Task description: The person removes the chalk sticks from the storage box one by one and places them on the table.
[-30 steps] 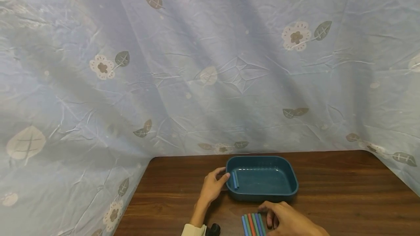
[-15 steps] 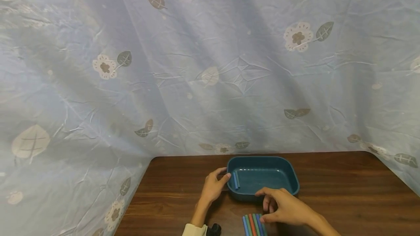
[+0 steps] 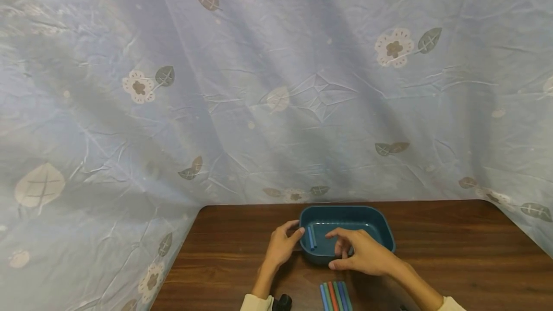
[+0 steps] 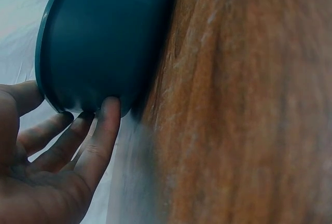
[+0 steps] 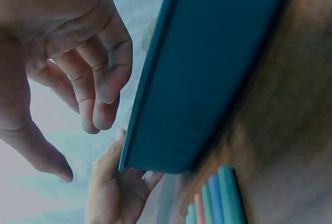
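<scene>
A teal plastic bin [image 3: 319, 259] stands on the table, with two sticks, a blue one [image 3: 310, 238] and a green one [image 3: 314, 237], lying inside at its left end. At that end my left hand [image 3: 281, 247] holds the bin, thumb at the rim and fingertips against the outer wall, as the left wrist view shows. My right hand [image 3: 365, 253] hovers over the near rim with thumb and fingers spread apart and nothing between them. Just in front of the bin, several coloured sticks [image 3: 335, 296] in blue, green and red lie side by side.
Brown wood-grain table [image 3: 224, 248] surrounds the bin. A pale blue patterned sheet [image 3: 276, 148] hangs behind it and along both sides. Near my left sleeve is a small black object [image 3: 283, 301], partly cut off by the frame edge.
My right hand has risen from beside the row of sticks and moved forward and left to above the bin. The left hand stays at the bin; the sticks lie as before.
</scene>
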The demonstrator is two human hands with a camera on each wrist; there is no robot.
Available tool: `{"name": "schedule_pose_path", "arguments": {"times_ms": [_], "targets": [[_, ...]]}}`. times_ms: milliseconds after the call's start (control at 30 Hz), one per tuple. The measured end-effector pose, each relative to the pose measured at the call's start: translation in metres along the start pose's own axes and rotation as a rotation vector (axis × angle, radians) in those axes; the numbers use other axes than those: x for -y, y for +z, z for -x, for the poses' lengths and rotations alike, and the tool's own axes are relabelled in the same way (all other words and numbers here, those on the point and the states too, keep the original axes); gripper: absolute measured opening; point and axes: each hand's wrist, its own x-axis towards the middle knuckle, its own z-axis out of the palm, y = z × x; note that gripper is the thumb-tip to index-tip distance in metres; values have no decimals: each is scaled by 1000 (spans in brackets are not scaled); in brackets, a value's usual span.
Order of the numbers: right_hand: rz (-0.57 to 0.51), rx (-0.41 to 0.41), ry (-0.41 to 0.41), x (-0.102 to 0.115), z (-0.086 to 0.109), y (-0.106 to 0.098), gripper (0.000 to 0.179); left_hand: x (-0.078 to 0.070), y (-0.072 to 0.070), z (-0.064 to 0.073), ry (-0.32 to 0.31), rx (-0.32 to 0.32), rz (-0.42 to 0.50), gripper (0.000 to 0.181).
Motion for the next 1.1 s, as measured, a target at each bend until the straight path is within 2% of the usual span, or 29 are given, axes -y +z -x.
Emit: {"name": "schedule_pose_path", "arguments": {"times_ms": [233, 533, 833, 1033, 1100], "targets": [[45, -18, 22, -4, -24, -7, 66, -2, 0, 0, -40, 17, 39, 45], [77, 0, 51, -20, -50, -8, 68, -4, -1, -1, -44, 24, 48, 45], [58, 61, 81, -44, -71, 3, 74, -5, 0, 1, -57, 36, 98, 45], [73, 46, 101, -59, -80, 11, 77, -4, 1, 2, -68, 46, 171, 44], [86, 40, 106, -63, -82, 14, 78, -5, 1, 1, -66, 47, 170, 43]]}}
